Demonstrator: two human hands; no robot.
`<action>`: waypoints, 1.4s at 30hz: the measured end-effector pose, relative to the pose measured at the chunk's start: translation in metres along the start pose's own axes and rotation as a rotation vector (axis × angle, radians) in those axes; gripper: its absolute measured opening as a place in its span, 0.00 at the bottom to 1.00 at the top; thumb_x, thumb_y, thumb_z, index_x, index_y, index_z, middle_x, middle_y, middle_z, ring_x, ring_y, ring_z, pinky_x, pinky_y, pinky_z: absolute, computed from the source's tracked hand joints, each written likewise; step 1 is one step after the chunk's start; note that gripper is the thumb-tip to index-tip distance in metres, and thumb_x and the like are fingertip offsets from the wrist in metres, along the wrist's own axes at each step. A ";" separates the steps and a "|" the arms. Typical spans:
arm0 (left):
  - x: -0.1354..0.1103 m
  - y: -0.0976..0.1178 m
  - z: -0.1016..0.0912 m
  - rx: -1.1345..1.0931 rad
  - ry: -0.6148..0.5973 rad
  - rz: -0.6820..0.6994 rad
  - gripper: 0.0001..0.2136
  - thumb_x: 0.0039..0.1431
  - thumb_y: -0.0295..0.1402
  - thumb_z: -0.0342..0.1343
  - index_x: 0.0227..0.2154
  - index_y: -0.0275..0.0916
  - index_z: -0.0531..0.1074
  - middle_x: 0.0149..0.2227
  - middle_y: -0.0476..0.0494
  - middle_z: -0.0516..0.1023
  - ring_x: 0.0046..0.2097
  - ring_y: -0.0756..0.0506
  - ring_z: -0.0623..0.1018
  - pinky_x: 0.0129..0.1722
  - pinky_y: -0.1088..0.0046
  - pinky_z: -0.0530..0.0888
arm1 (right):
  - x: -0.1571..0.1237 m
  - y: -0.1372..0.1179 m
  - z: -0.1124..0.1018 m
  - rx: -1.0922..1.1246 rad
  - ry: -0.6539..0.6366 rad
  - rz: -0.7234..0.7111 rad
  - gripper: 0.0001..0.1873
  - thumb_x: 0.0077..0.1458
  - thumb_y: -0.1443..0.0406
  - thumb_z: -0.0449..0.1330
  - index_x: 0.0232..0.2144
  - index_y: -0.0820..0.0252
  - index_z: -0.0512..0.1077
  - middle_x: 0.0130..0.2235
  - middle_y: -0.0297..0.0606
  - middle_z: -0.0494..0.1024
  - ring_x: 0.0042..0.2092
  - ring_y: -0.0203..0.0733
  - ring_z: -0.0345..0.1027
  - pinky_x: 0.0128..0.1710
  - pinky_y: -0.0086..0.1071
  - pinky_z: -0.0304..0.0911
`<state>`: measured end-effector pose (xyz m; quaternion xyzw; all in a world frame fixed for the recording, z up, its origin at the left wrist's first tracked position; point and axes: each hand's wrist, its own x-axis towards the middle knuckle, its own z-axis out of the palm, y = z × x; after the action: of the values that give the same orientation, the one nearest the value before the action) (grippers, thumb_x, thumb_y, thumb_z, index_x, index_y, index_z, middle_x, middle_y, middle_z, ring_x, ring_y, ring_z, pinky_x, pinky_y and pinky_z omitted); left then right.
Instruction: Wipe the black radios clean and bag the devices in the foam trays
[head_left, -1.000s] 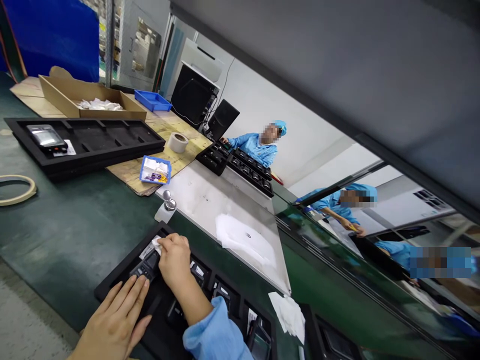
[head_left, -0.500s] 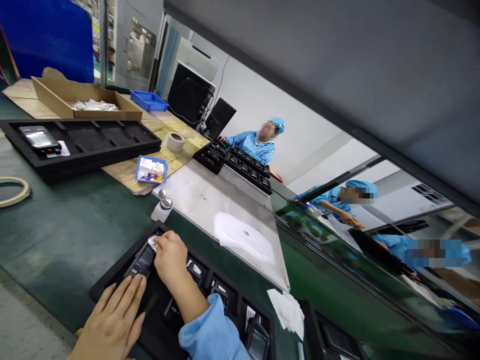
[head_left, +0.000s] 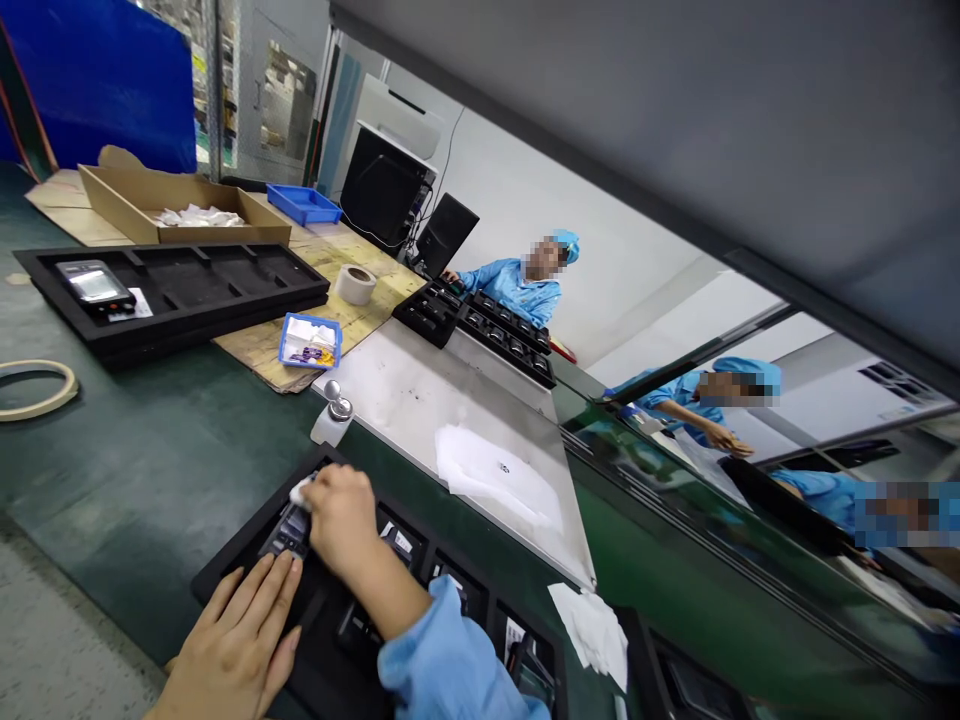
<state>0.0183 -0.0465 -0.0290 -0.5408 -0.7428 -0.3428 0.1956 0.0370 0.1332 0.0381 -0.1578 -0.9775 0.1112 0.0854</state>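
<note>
A dark handheld device (head_left: 287, 532) with a screen and keys lies in the end slot of a black foam tray (head_left: 240, 545). My left hand (head_left: 238, 632) is spread flat, its fingertips resting on the device's lower end. In my right hand (head_left: 343, 522) is a pinched white wipe (head_left: 301, 492), pressed on the upper part of the screen. That hand and its blue sleeve (head_left: 454, 655) hide part of the tray. More devices sit in the tray's other slots, among them one (head_left: 536, 675) at the right end.
A white pump bottle (head_left: 332, 418) stands just beyond the tray. Loose white wipes (head_left: 592, 632) lie at right. Further off are a blue parts box (head_left: 310, 342), a tape roll (head_left: 355, 285), another black tray (head_left: 187, 290) and a cardboard box (head_left: 217, 236). Co-workers in blue sit across.
My right hand has slid the wipe slightly left across the top of the screen. My left hand stays on the device. The whole view has shifted a little.
</note>
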 end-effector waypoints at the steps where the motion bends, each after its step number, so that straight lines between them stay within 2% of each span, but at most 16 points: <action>1: 0.000 0.000 0.000 -0.006 0.003 -0.003 0.20 0.68 0.35 0.49 0.59 0.36 0.70 0.56 0.35 0.79 0.56 0.34 0.77 0.64 0.55 0.61 | 0.001 0.001 0.000 0.017 -0.013 -0.045 0.13 0.57 0.69 0.64 0.42 0.46 0.81 0.42 0.32 0.79 0.43 0.42 0.68 0.42 0.37 0.57; 3: 0.001 0.001 -0.001 -0.009 0.002 -0.002 0.19 0.69 0.35 0.49 0.58 0.35 0.71 0.56 0.35 0.79 0.56 0.34 0.77 0.63 0.55 0.61 | -0.001 0.004 -0.001 0.031 -0.006 -0.060 0.13 0.57 0.68 0.65 0.42 0.45 0.81 0.41 0.31 0.79 0.43 0.41 0.68 0.43 0.37 0.57; 6: 0.003 0.000 -0.002 0.015 0.003 0.018 0.21 0.68 0.35 0.49 0.60 0.35 0.69 0.56 0.36 0.79 0.55 0.35 0.77 0.63 0.56 0.60 | -0.012 0.009 -0.002 0.009 0.051 0.066 0.15 0.59 0.71 0.61 0.44 0.50 0.81 0.43 0.37 0.79 0.43 0.44 0.68 0.42 0.38 0.56; 10: 0.005 -0.002 -0.003 0.030 0.008 0.063 0.24 0.68 0.35 0.49 0.65 0.34 0.64 0.55 0.35 0.80 0.54 0.35 0.78 0.62 0.56 0.61 | -0.029 0.012 -0.002 0.089 0.035 -0.009 0.16 0.57 0.72 0.63 0.44 0.47 0.81 0.41 0.32 0.80 0.41 0.41 0.69 0.42 0.36 0.56; 13: 0.005 -0.004 -0.004 0.034 -0.003 0.071 0.27 0.69 0.35 0.50 0.68 0.36 0.59 0.56 0.35 0.79 0.54 0.35 0.78 0.61 0.56 0.62 | -0.036 0.011 -0.001 0.060 0.084 0.136 0.16 0.57 0.74 0.61 0.42 0.50 0.81 0.42 0.35 0.80 0.42 0.43 0.68 0.42 0.37 0.56; 16: 0.006 -0.005 -0.005 0.027 0.001 0.080 0.29 0.69 0.35 0.49 0.71 0.37 0.55 0.55 0.36 0.80 0.54 0.35 0.78 0.61 0.56 0.63 | -0.039 0.011 -0.001 0.088 0.050 0.010 0.14 0.57 0.71 0.63 0.42 0.48 0.80 0.40 0.33 0.79 0.40 0.41 0.67 0.41 0.37 0.55; 18: 0.006 -0.006 -0.006 0.022 -0.007 0.078 0.29 0.69 0.36 0.49 0.71 0.38 0.54 0.55 0.36 0.79 0.54 0.35 0.78 0.62 0.56 0.63 | -0.038 0.011 -0.002 0.067 0.063 0.037 0.15 0.57 0.71 0.62 0.43 0.48 0.80 0.40 0.33 0.79 0.41 0.42 0.67 0.41 0.38 0.54; 21: 0.006 -0.008 -0.006 0.035 -0.009 0.093 0.30 0.68 0.37 0.51 0.71 0.39 0.55 0.56 0.37 0.79 0.54 0.36 0.78 0.62 0.57 0.63 | -0.032 0.010 -0.003 0.001 0.078 0.104 0.13 0.56 0.71 0.62 0.41 0.51 0.81 0.41 0.36 0.79 0.42 0.44 0.66 0.41 0.39 0.54; 24: 0.005 -0.009 -0.005 0.036 -0.014 0.102 0.29 0.68 0.36 0.51 0.70 0.39 0.58 0.55 0.37 0.80 0.54 0.36 0.78 0.62 0.57 0.63 | -0.024 0.006 -0.004 0.015 0.011 -0.098 0.11 0.56 0.67 0.65 0.41 0.49 0.80 0.40 0.33 0.79 0.40 0.42 0.66 0.41 0.39 0.54; 27: 0.002 -0.005 -0.002 0.010 -0.008 0.053 0.25 0.67 0.36 0.51 0.66 0.39 0.63 0.56 0.37 0.79 0.55 0.36 0.77 0.63 0.57 0.62 | -0.016 0.004 -0.004 -0.054 0.041 0.041 0.11 0.59 0.69 0.61 0.41 0.51 0.80 0.41 0.36 0.79 0.42 0.45 0.66 0.42 0.40 0.53; 28: 0.001 -0.004 -0.001 -0.006 0.007 0.031 0.24 0.67 0.36 0.51 0.65 0.39 0.65 0.56 0.37 0.79 0.55 0.35 0.77 0.63 0.56 0.62 | -0.013 0.003 -0.004 -0.055 0.034 0.028 0.09 0.58 0.68 0.62 0.39 0.52 0.80 0.41 0.37 0.79 0.42 0.45 0.66 0.42 0.40 0.53; 31: 0.000 -0.001 0.001 -0.034 0.031 -0.009 0.21 0.68 0.36 0.50 0.61 0.38 0.69 0.55 0.36 0.80 0.56 0.35 0.77 0.62 0.55 0.62 | -0.009 0.003 -0.002 -0.018 -0.010 -0.154 0.08 0.57 0.65 0.64 0.40 0.50 0.79 0.41 0.34 0.79 0.41 0.43 0.65 0.44 0.41 0.53; 34: 0.003 -0.004 -0.001 0.014 0.016 0.041 0.21 0.67 0.35 0.51 0.61 0.38 0.69 0.55 0.38 0.80 0.54 0.37 0.78 0.62 0.58 0.63 | -0.008 0.004 -0.001 -0.058 0.039 -0.007 0.11 0.59 0.68 0.61 0.43 0.51 0.79 0.42 0.36 0.79 0.43 0.44 0.65 0.44 0.42 0.52; 38: 0.006 -0.015 -0.005 0.062 0.013 0.149 0.22 0.66 0.35 0.53 0.61 0.38 0.69 0.54 0.40 0.81 0.53 0.39 0.79 0.60 0.61 0.64 | -0.010 0.009 -0.002 0.004 0.009 -0.137 0.11 0.55 0.67 0.65 0.41 0.49 0.79 0.41 0.33 0.79 0.41 0.43 0.65 0.45 0.41 0.51; 41: 0.004 -0.022 -0.004 0.099 -0.015 0.192 0.24 0.64 0.34 0.54 0.62 0.37 0.68 0.55 0.40 0.80 0.53 0.39 0.79 0.60 0.61 0.64 | -0.012 0.013 -0.003 -0.010 0.093 0.026 0.12 0.57 0.70 0.61 0.42 0.51 0.80 0.42 0.37 0.79 0.43 0.45 0.66 0.45 0.42 0.51; 42: 0.002 -0.024 -0.004 0.117 -0.026 0.212 0.25 0.63 0.34 0.55 0.63 0.37 0.67 0.55 0.40 0.80 0.53 0.39 0.78 0.60 0.61 0.64 | -0.014 0.013 -0.003 -0.006 0.091 0.016 0.12 0.56 0.69 0.62 0.41 0.52 0.80 0.41 0.36 0.79 0.42 0.44 0.66 0.44 0.42 0.52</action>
<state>-0.0053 -0.0521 -0.0322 -0.6085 -0.7025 -0.2693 0.2525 0.0544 0.1417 0.0361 -0.1708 -0.9717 0.1015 0.1281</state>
